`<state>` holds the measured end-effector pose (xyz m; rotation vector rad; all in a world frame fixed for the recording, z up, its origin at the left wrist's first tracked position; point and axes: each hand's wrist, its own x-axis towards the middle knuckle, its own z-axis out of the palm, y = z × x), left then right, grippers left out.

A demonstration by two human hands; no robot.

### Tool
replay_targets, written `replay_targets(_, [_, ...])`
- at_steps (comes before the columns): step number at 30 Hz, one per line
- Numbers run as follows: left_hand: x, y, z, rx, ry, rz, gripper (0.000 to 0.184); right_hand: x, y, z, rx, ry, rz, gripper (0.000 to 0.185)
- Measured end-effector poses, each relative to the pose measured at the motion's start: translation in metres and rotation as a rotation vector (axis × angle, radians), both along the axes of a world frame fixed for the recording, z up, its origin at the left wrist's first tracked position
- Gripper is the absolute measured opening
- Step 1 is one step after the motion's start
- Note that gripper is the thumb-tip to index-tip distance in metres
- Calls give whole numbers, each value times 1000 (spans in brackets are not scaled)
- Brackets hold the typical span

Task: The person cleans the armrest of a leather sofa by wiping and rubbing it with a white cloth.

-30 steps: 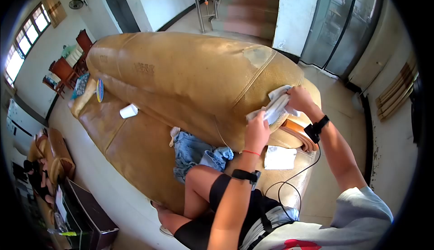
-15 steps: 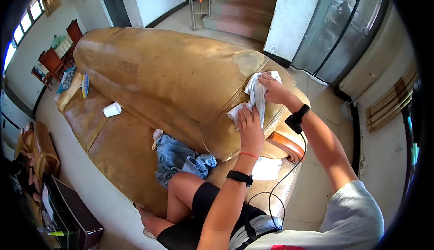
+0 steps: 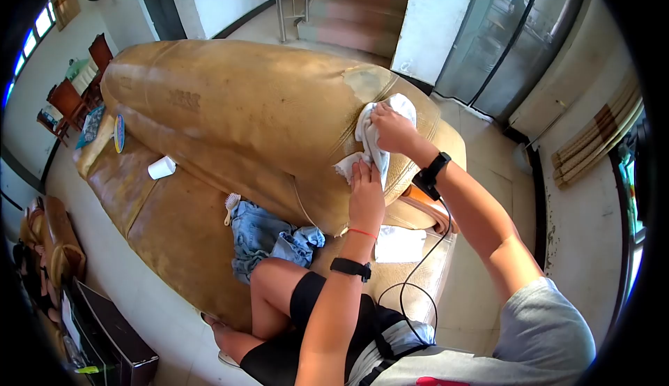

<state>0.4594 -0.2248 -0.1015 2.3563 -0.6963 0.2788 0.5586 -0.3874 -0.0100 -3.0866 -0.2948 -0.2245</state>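
Observation:
A white cloth (image 3: 376,150) lies bunched against the worn tan leather sofa's backrest (image 3: 265,107), close to its right end. My right hand (image 3: 394,129) has its fingers curled into the upper part of the cloth, pressing it on the leather. Below it, my left hand (image 3: 366,194) rests with fingers stretched flat over the cloth's lower part. Just above the cloth, a pale peeled patch (image 3: 365,85) shows on the leather. The cloth's underside is hidden.
Blue denim clothing (image 3: 268,239), a hairbrush (image 3: 231,208) and a white cup (image 3: 162,168) lie on the seat. White paper-like sheet (image 3: 400,244) sits near the wooden armrest (image 3: 428,205). A black cable (image 3: 408,285) hangs from my right wrist. Stairs (image 3: 352,16) rise behind the sofa.
My right hand has shifted slightly left along the backrest with the cloth, its fingers now more curled. My left hand stays on the lower part. The whole view has moved a little.

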Motion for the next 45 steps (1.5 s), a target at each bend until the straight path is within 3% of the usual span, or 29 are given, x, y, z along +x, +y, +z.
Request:
replay_targets(3, [-22, 15, -14, 39, -8, 13, 51, -20, 15, -5, -22, -68, 101, 67])
replay_targets(4, [-28, 17, -17, 29, -17, 33, 50, -21, 14, -7, -23, -17, 125, 79])
replay_targets(11, [-25, 10, -30, -151, 50, 45, 56, -4, 9, -8, -34, 156, 96, 79])
replay_targets(15, [-13, 25, -15, -191, 193, -33, 36, -17, 24, 9, -21, 179, 37, 82])
replay_targets(16, [-18, 31, 3, -259, 187, 25, 21, -21, 22, 5, -20, 140, 31, 85])
replay_targets(19, [-24, 50, 16, -167, 357, 85, 12, -32, 19, -16, 15, 22, 8, 91])
replay_targets(20, [-29, 55, 9, -290, 218, 91, 10, -42, 20, -22, 50, -8, -11, 92])
replay_targets(23, [-42, 67, -11, -170, 263, 116, 10, -81, 35, -27, 127, -98, -31, 95])
replay_targets(27, [-64, 66, -42, -295, 211, 89, 26, -145, 36, -50, 250, -201, -134, 99])
replay_targets(28, [-67, 62, -51, -326, 255, 66, 39, -156, 34, -58, 248, -211, -179, 96])
replay_targets(32, [-73, 32, -35, -392, 337, 125, 57, -169, 28, -66, 287, -220, -200, 102])
replay_targets(39, [-42, -8, -11, -921, 699, 300, 64, -144, -6, -37, 385, 165, -27, 128])
replay_targets(41, [-36, -15, -13, -906, 689, 327, 65, -138, -6, -11, 475, 338, -68, 129])
replay_targets(45, [-23, -21, -25, -866, 664, 328, 61, -128, -8, -16, 374, 320, -55, 119])
